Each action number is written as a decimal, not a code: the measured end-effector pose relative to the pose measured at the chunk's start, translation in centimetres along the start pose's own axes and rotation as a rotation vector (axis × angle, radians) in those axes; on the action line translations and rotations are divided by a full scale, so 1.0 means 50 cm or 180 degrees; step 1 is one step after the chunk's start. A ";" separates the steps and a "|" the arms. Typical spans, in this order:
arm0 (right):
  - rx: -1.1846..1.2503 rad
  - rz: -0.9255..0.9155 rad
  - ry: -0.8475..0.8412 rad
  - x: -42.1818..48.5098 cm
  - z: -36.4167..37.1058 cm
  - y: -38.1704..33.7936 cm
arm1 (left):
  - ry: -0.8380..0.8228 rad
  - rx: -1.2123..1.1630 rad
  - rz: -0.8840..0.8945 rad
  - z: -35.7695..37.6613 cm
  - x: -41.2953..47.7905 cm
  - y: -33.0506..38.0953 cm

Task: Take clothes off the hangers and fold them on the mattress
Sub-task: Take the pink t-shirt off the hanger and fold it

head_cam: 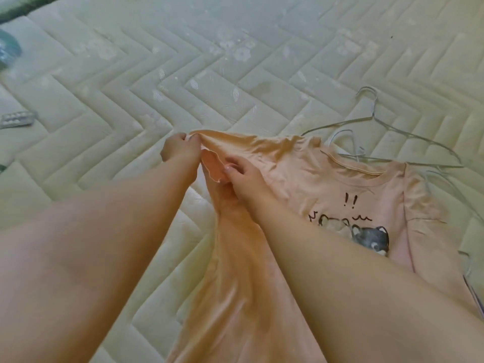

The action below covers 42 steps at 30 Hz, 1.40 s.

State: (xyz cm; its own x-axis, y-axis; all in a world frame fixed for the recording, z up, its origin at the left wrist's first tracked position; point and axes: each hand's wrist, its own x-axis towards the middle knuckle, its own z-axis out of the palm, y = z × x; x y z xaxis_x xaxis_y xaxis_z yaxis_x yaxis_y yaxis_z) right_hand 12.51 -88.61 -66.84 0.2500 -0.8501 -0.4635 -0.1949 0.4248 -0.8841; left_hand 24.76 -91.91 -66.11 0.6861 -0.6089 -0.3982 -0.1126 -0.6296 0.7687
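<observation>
Pinching shirt (340, 189) sleeve edge, both hands (180, 149) (245, 179).

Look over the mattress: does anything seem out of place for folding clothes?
Yes: a blister pack lies on the mattress, far left, unrelated to folding. Wire hangers lie tangled beside the collar of the T-shirt.

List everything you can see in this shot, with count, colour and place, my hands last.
mattress: one, cream, quilted, under everything.
T-shirt: one, peach with a cartoon print, on the mattress, centre to right.
wire hangers: at least two, pale grey, on the mattress by the T-shirt's collar.
blister pack: one, silvery, left edge.
blurred object: one, grey-green, upper left; cannot tell what it is.
left grip: one bare hand, pinching a bunched edge of the T-shirt.
right grip: one bare hand, holding the T-shirt fabric just beside it.
</observation>
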 end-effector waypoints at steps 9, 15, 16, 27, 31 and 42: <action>-0.0557 0.0548 0.0453 0.007 0.027 0.074 | -0.0678 0.0295 -0.0670 0.005 0.002 -0.101; -0.0552 0.1147 0.0532 -0.011 -0.010 0.115 | -0.0796 0.0525 -0.0943 0.031 -0.020 -0.148; -0.0502 0.1161 0.0526 -0.013 -0.012 0.118 | -0.0804 0.0293 -0.0993 0.033 -0.014 -0.146; -0.0356 0.1241 0.0025 -0.022 -0.018 0.113 | -0.0552 -0.0402 -0.1520 0.039 -0.010 -0.130; -0.0239 0.1234 -0.0060 -0.031 -0.021 0.110 | -0.0929 0.0174 -0.1262 0.044 -0.020 -0.138; -0.0377 0.1167 0.0308 -0.052 -0.049 0.117 | -0.0698 0.1196 -0.0354 0.049 -0.060 -0.125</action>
State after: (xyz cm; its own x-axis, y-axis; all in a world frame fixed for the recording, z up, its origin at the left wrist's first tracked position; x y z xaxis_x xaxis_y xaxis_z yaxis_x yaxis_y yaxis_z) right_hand 8.38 -84.67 -70.66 0.0541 -0.6765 -0.7344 -0.3642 0.6715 -0.6454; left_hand 21.63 -87.36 -70.94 0.5447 -0.5901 -0.5959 -0.3279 -0.8039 0.4963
